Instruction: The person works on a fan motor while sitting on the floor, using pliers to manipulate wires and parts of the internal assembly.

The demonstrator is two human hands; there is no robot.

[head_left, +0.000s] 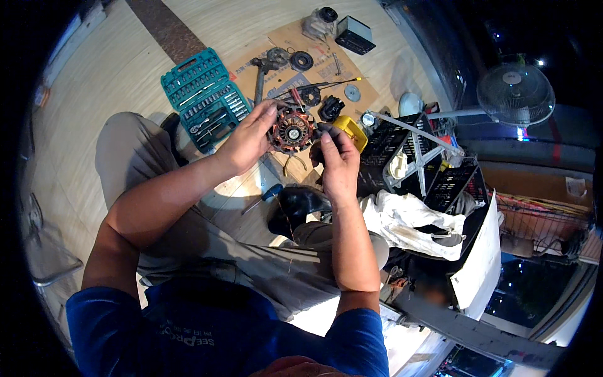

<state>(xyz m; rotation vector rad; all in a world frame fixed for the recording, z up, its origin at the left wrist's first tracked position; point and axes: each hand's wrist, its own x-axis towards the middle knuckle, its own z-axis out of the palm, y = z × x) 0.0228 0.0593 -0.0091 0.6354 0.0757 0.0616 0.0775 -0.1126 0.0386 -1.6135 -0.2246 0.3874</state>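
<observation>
A round alternator core (pixel 293 132) with copper windings is held up in front of me, its round centre facing up. My left hand (pixel 246 139) is closed around its left side, thumb and fingers at the rim. On the right side, my right hand (pixel 340 162) is closed with bent fingers on a dark part (pixel 316 152) against the core's edge; the fingers hide most of it. Just beyond the core lie a black plastic part (pixel 330 108) and a small dark ring (pixel 310 95). A yellow container (pixel 352 133) stands right beside my right hand.
A teal socket set case (pixel 200 85) lies open at left. A hammer (pixel 259 78), a black pulley (pixel 301 61) and a wrench (pixel 337 64) lie on cardboard (pixel 242 58). Black crates (pixel 383 157), a white cloth (pixel 408 220) and a fan (pixel 515 94) stand at right. A blue-handled screwdriver (pixel 271 192) lies near my shoe.
</observation>
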